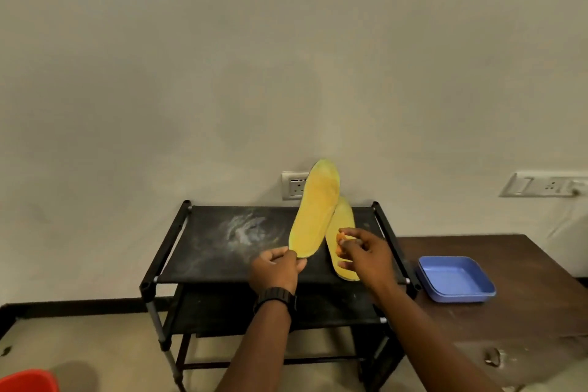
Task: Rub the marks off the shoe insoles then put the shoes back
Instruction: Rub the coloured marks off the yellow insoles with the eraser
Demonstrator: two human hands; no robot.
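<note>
One insole is gripped, raised, by the left hand, seemingly for rubbing; at three o'clock an orange piece is pinched by the right hand.

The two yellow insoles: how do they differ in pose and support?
The raised yellow insole stands tilted, toe up, its heel pinched by the left hand; the flat yellow insole lies on the black rack shelf. The raised one shows almost whole; the right hand partly covers the flat one. Both share colour and shape.

One wide cam on my head, facing forward-down, rack near below, wall filling upper half
</note>
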